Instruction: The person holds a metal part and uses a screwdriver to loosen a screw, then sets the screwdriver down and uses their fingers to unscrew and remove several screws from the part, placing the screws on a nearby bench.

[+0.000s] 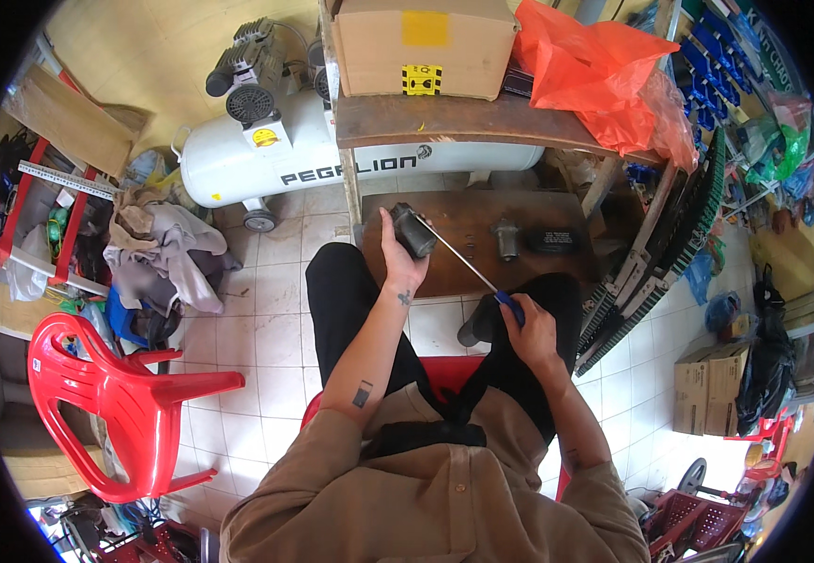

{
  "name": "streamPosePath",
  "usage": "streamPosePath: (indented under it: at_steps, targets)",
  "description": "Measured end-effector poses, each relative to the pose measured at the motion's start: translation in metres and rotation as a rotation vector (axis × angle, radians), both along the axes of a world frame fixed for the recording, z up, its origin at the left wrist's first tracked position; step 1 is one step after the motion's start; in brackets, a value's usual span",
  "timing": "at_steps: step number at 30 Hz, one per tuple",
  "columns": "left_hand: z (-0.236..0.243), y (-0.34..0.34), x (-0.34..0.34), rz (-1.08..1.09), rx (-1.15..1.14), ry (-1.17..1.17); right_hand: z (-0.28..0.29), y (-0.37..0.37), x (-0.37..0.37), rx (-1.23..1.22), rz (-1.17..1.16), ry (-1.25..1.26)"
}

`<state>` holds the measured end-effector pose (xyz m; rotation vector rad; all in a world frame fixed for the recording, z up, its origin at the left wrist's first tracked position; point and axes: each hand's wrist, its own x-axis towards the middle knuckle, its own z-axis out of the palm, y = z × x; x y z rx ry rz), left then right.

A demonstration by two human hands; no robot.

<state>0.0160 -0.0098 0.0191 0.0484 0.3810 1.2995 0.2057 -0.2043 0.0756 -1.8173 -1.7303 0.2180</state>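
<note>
Gripping one dark cylindrical part [413, 230], the left hand [399, 258] is held closed around it above the low wooden table [557, 272]. One blue-handled screwdriver [471, 267] is clasped in the right hand [531, 328], its tip set against the part. Two small parts [506, 238] are left on the table, clear of its edges. One red chair [116, 394] is kept well apart.

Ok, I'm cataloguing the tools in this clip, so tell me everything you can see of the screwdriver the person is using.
The screwdriver has a long, thin, bright metal shaft and a blue handle. The right hand grips the handle, covering most of it. The shaft slants up and to the left, and its tip meets the dark cylindrical part held in the left hand, above the person's lap. The tip's type is too small to tell.
</note>
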Motion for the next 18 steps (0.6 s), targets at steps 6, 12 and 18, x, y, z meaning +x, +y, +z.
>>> streamPosePath:
  at_steps: [6, 12, 18]
  targets:
    - [-0.0002, 0.0004, 0.001, -0.003, -0.025, -0.026, -0.0015, -0.0009, 0.0007, -0.009, -0.006, 0.013]
    - [0.0002, -0.0001, 0.0, -0.029, -0.036, -0.048, -0.0006, -0.0015, -0.0002, -0.02, -0.016, 0.022]
    - [-0.0001, -0.0002, 0.0011, -0.011, -0.051, 0.021, -0.0083, -0.0013, 0.0033, 0.062, -0.012, 0.101]
